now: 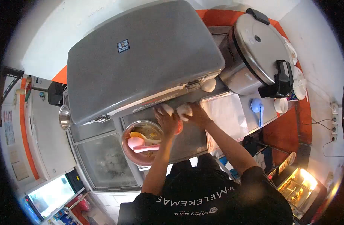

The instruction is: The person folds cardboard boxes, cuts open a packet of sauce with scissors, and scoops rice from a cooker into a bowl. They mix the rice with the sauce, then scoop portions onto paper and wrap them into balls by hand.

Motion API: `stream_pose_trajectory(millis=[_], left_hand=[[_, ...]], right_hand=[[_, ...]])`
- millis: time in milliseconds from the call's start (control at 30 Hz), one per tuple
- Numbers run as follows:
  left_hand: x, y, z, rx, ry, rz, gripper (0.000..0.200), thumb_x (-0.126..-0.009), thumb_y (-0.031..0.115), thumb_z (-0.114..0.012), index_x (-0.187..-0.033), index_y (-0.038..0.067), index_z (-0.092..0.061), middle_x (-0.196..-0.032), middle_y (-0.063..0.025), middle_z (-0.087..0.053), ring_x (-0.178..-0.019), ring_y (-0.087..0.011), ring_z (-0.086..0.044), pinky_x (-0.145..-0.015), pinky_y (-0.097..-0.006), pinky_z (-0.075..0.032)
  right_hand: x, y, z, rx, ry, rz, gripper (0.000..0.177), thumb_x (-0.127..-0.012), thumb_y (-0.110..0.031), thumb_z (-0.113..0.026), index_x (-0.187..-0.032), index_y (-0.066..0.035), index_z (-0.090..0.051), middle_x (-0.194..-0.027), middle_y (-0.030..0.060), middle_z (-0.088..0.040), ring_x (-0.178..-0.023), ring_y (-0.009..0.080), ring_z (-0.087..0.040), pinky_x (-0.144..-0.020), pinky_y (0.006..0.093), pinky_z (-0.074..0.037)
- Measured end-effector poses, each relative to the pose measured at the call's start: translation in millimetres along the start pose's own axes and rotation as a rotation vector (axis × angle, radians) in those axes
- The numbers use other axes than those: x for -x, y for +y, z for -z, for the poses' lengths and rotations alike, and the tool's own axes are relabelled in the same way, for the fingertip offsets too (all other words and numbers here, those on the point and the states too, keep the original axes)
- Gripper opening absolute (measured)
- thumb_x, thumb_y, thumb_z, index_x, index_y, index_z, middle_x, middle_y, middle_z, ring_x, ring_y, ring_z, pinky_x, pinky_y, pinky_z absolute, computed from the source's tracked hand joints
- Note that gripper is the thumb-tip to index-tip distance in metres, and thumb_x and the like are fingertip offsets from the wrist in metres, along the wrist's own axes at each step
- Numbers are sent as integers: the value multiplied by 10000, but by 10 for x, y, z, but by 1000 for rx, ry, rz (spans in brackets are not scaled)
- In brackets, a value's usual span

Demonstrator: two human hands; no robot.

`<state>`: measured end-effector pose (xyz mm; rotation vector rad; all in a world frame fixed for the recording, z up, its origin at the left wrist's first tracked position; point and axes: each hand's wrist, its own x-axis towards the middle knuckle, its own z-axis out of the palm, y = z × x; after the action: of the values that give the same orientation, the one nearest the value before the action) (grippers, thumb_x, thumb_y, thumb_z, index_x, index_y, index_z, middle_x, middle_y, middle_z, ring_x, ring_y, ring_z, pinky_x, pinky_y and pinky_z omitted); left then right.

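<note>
My left hand (166,119) curls around a small white rounded lump (167,108), which shows between its fingers. Close beside it, my right hand (195,114) grips another white lump (184,111) at its left side. I cannot tell what the lumps are made of. Something red (178,127) shows just below my left hand, partly hidden by it. Left of my left wrist stands a round metal bowl (127,154) holding a pink ladle (137,143) and a yellow-and-white spoon (140,135). To the right of my right hand lies a stack of pale wrapping sheets (228,116).
A large grey lidded box (142,63) takes up the back, with a white lump (208,85) by its latch. A big rice cooker (250,52) stands at the back right. A blue ladle (256,106) and a white cup (281,105) lie right of the sheets.
</note>
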<state>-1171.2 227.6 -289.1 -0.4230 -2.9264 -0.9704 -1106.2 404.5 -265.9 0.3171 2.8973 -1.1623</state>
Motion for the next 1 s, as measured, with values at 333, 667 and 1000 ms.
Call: stream_pose_trajectory(millis=[333,667,1000], left_hand=[[1015,216,422,-308,-389,-313,775,-820,254,-744,-1450,-4,-374,-1436,-266,-378,-1302,-465,-409,-1066,-584,-360],[1071,137,191,-247,-464,-280,749,-755,281,-807,-1339,-6,-435,-1327,-228,-455,-1254,-426,-440,-1023,-574,-391],[1045,193,360,-371,-684,-159,711,-751,280,-805,-1301,7,-446,-1261,-211,-490,-1174,-392,-526,-965,-523,-470]], right_hand=[[-811,882,518,504,64,-422,789,-807,-398,-736,-1422,-24,-413,-1415,275,-388,-1298,479,-369,-1071,568,-350],[-263,326,222,220,288,-91,746,-744,-154,-783,-1378,-73,-399,-1369,244,-411,-1283,450,-379,-1105,517,-344],[19,173,-8,212,156,-124,784,-758,-304,-802,-1405,-60,-435,-1408,213,-390,-1299,442,-391,-1114,507,-355]])
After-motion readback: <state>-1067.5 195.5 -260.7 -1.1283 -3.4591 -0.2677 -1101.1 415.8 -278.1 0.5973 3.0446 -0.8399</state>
